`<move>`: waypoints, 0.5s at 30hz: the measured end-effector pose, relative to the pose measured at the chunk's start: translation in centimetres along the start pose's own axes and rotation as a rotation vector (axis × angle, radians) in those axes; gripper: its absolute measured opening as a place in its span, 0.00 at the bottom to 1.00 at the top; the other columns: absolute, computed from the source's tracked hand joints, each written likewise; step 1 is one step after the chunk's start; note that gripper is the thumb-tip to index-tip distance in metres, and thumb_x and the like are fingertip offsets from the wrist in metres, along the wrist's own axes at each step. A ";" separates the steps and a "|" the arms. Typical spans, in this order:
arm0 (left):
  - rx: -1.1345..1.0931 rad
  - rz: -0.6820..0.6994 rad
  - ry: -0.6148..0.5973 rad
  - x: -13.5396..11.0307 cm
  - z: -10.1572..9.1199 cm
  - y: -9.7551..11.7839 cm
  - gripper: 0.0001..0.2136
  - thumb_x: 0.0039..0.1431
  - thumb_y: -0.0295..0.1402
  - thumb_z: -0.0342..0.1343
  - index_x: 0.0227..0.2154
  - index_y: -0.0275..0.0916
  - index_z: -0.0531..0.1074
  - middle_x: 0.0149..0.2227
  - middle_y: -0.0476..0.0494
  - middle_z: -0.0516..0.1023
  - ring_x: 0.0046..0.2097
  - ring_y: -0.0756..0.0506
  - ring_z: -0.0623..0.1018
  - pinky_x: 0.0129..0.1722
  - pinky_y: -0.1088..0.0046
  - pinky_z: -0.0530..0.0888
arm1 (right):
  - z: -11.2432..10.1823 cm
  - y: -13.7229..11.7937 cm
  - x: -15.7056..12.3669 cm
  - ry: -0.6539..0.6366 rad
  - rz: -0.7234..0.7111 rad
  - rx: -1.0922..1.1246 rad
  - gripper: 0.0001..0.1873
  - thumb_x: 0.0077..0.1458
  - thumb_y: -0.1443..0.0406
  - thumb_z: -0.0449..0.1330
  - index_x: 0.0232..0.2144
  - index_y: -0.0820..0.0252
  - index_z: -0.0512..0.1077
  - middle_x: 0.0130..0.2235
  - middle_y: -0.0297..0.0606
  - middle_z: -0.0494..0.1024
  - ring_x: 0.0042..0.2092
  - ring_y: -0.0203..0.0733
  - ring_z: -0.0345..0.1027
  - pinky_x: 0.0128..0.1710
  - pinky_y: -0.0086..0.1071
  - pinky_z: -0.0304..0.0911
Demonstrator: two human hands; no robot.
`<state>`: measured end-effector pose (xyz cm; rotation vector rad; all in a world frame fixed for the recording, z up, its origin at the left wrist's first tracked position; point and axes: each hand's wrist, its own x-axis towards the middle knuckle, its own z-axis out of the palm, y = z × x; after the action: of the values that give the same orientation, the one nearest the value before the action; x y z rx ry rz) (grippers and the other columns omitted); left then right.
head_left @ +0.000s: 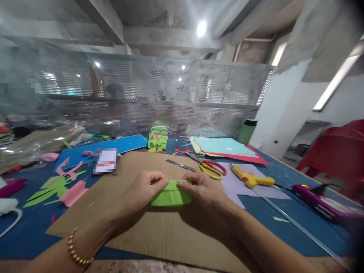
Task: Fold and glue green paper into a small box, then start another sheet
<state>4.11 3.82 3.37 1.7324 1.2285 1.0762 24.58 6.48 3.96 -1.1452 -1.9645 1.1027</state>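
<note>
A small bright green piece (171,195), paper or felt with creases across it, is held just above a cardboard sheet (148,231). My left hand (146,187) pinches its upper left edge between thumb and fingers. At the upper right edge, my right hand (200,187) grips the same piece, its thumb lying on top. Just beyond my hands lie a metal blade (181,165) and scissors (212,168) with red and yellow handles. Fingers partly hide the ends of the green piece.
A yellow glue gun (251,178) rests on lilac sheets at the right, near a purple tool (315,201). Behind stand a green bag-shaped craft (157,138) and stacked coloured sheets (224,146). Green scraps (54,187) and a pink piece (74,193) lie left.
</note>
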 end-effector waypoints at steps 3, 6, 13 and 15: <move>0.010 -0.051 -0.069 0.6 -0.2 -1.0 0.16 0.51 0.46 0.60 0.26 0.35 0.77 0.23 0.50 0.70 0.26 0.49 0.66 0.25 0.75 0.59 | 0.4 0.2 0.0 -0.014 -0.010 0.031 0.19 0.49 0.50 0.61 0.20 0.60 0.67 0.21 0.29 0.63 0.25 0.33 0.55 0.25 0.29 0.50; -0.029 -0.112 -0.130 0.3 -0.2 -1.2 0.16 0.50 0.45 0.61 0.27 0.34 0.78 0.22 0.51 0.69 0.25 0.50 0.66 0.24 0.75 0.59 | 0.6 0.3 0.0 -0.026 -0.019 0.052 0.20 0.48 0.50 0.62 0.20 0.60 0.67 0.21 0.29 0.62 0.25 0.33 0.55 0.25 0.28 0.51; -0.089 -0.124 -0.076 -0.8 0.3 0.7 0.13 0.55 0.41 0.58 0.24 0.35 0.73 0.22 0.52 0.64 0.25 0.51 0.63 0.23 0.76 0.56 | 0.4 -0.1 0.0 -0.022 -0.006 0.040 0.21 0.49 0.49 0.64 0.20 0.61 0.71 0.21 0.30 0.65 0.25 0.34 0.56 0.24 0.27 0.53; -0.062 -0.080 -0.071 -0.7 0.2 0.7 0.13 0.55 0.40 0.59 0.23 0.35 0.72 0.22 0.52 0.64 0.26 0.51 0.63 0.23 0.75 0.56 | 0.4 -0.3 0.1 -0.014 -0.009 0.035 0.22 0.48 0.48 0.65 0.20 0.60 0.71 0.21 0.31 0.65 0.25 0.34 0.57 0.24 0.27 0.54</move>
<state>4.43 2.96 3.76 1.6474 1.1978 0.9870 24.07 6.37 4.08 -1.1114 -1.9518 1.1393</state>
